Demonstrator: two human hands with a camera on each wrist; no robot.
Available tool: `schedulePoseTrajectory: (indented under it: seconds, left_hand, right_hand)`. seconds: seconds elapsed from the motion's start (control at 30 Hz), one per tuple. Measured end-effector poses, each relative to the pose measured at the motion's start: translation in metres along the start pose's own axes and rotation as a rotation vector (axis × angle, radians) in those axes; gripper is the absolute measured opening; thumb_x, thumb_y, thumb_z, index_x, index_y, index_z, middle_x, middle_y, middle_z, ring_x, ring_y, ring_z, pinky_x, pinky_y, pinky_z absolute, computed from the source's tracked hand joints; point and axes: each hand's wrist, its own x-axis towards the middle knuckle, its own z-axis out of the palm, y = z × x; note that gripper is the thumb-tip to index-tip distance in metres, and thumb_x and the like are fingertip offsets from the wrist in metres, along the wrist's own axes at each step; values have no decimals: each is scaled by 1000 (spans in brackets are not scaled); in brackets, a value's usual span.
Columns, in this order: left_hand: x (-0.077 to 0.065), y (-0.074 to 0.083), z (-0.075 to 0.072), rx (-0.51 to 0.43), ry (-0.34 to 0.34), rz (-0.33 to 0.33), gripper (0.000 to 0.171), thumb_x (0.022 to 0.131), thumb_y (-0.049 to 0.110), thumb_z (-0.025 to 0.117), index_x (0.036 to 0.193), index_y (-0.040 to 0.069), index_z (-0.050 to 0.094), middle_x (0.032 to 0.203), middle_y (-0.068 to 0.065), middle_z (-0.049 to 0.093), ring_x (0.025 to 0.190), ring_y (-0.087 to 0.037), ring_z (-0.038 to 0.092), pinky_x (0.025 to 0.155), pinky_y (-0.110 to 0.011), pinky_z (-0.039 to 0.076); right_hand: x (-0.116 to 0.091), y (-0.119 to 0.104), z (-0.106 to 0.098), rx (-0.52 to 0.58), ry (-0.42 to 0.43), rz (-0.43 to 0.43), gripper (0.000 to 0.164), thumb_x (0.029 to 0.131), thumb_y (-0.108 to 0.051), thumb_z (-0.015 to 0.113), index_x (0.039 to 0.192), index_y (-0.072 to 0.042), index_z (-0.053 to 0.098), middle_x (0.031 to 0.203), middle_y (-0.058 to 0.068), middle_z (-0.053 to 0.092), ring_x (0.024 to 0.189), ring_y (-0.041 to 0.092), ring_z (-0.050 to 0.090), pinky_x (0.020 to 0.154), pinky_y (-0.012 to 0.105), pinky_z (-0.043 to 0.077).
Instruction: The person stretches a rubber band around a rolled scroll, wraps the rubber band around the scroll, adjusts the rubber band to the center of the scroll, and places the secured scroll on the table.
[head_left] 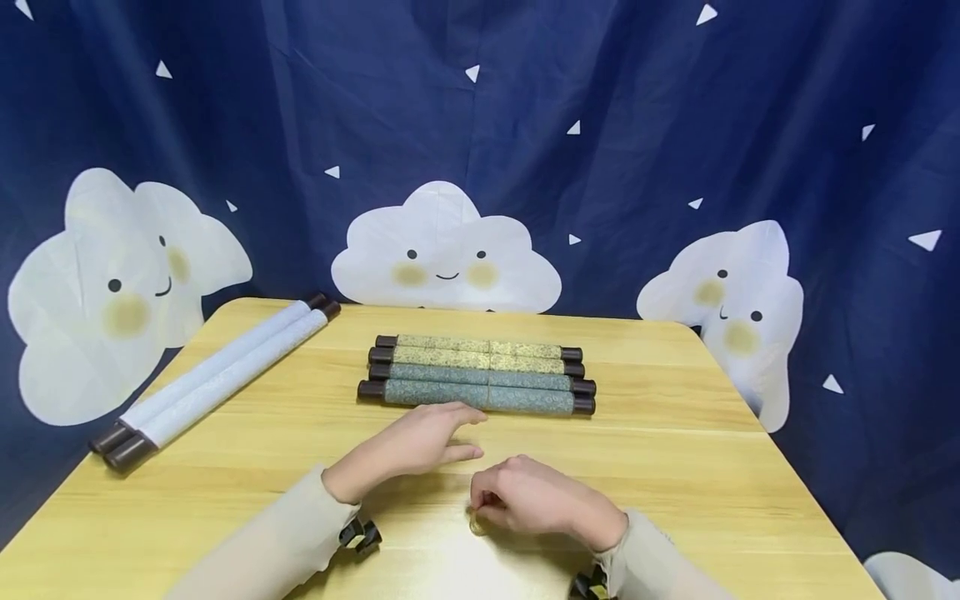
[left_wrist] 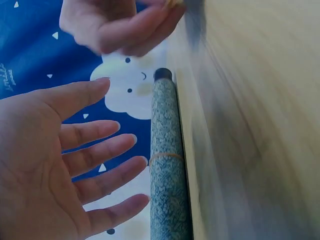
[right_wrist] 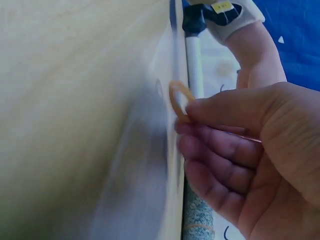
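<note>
Between thumb and forefinger my right hand point(head_left: 543, 497) pinches a tan rubber band point(right_wrist: 178, 100), held low over the table near its front. My left hand point(head_left: 422, 439) has its fingers spread, palm facing inward, and holds nothing. Just beyond it lies the nearest teal patterned scroll point(head_left: 450, 394), dark-knobbed at both ends, with a rubber band round its middle. Behind that, side by side, are another teal scroll point(head_left: 457, 376) and two yellow patterned scrolls point(head_left: 450, 358), also banded at the middle.
Two longer white scrolls point(head_left: 240, 375) with dark ends lie slantwise along the left side of the wooden table point(head_left: 675, 450). A blue curtain point(head_left: 525, 50) with clouds and white triangles hangs behind the table. Each wrist wears a black strapped device point(head_left: 362, 536).
</note>
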Motion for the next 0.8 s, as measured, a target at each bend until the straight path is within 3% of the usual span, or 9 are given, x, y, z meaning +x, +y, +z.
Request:
schedulePoseTrajectory:
  seconds: [0.17, 0.47, 0.63, 0.8]
  left_hand:
    - [1, 1, 1, -81, 11, -48, 47, 94, 41, 63, 132, 13, 60, 121, -1, 66, 104, -16, 63, 88, -37, 52]
    - [3, 3, -1, -258, 31, -66, 32, 99, 28, 57, 125, 10, 63, 102, 4, 71, 94, -12, 66, 83, -32, 54]
    - [4, 4, -1, -343, 13, -105, 32, 99, 36, 58, 120, 14, 65, 104, 3, 71, 97, -14, 66, 86, -36, 53]
    - [5, 5, 2, -419, 15, -110, 28, 97, 48, 56, 107, 25, 68, 101, 11, 70, 95, -9, 65, 85, -34, 53]
  right_hand:
    - [0, 5, -5, 36, 141, 58, 7, 88, -10, 72, 87, -16, 67, 80, -14, 63, 68, -7, 52, 65, 7, 44]
    - [1, 9, -7, 25, 416, 225, 7, 89, -11, 72, 90, -16, 68, 85, -10, 67, 75, 0, 61, 70, 16, 53]
    - [1, 11, -9, 41, 551, 324, 11, 87, -10, 74, 89, -18, 66, 83, -13, 65, 75, 2, 60, 68, 22, 54]
    - [1, 12, -8, 55, 614, 357, 15, 86, -7, 74, 89, -20, 65, 82, -14, 63, 76, 4, 59, 69, 24, 54]
